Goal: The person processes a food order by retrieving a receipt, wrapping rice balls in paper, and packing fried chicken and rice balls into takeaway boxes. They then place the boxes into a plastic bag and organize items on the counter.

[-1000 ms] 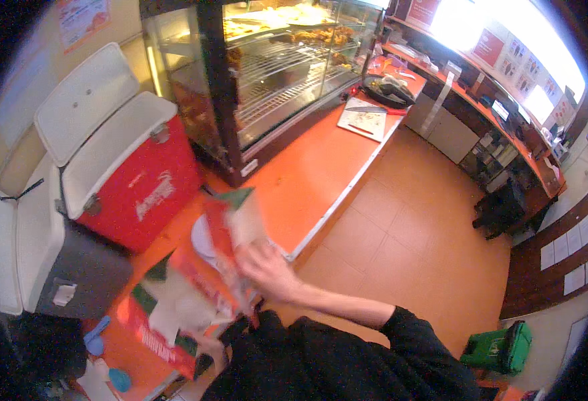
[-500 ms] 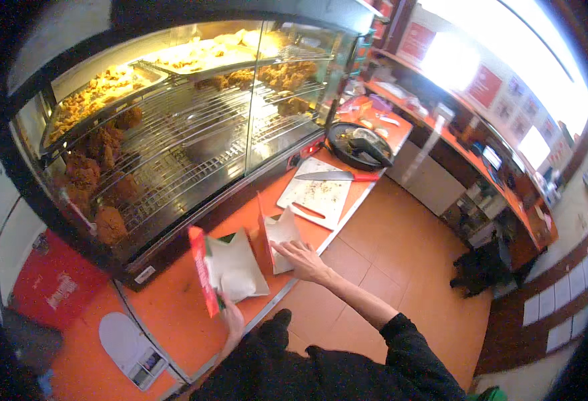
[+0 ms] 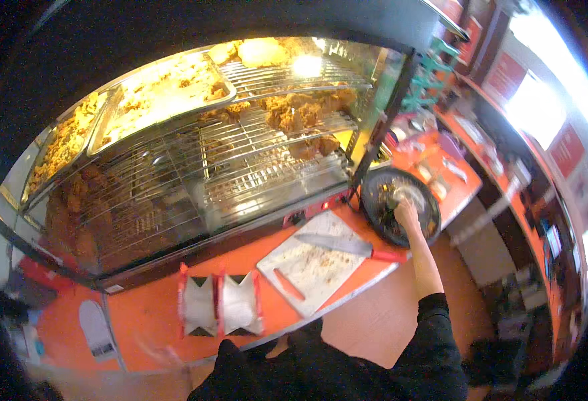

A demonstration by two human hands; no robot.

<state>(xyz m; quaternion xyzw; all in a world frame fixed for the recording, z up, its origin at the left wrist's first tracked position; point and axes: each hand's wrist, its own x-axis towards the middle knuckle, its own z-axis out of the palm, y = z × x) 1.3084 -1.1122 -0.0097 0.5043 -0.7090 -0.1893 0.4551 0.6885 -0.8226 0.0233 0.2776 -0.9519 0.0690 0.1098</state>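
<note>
Orange counter (image 3: 147,321) bears two boxes (image 3: 240,304), one knife (image 3: 355,248), one pan (image 3: 370,204), grip of both hands (image 3: 406,212) unclear.

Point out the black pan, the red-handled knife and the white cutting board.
Black pan (image 3: 367,204): head view, left side of its rim.
Red-handled knife (image 3: 346,245): head view, on the blade.
White cutting board (image 3: 312,279): head view, bare surface near its slot.

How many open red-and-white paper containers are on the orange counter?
2: the left open red-and-white paper container, and the right open red-and-white paper container close beside it, nearer the white rectangular cutting board. Others could be hidden.
</note>
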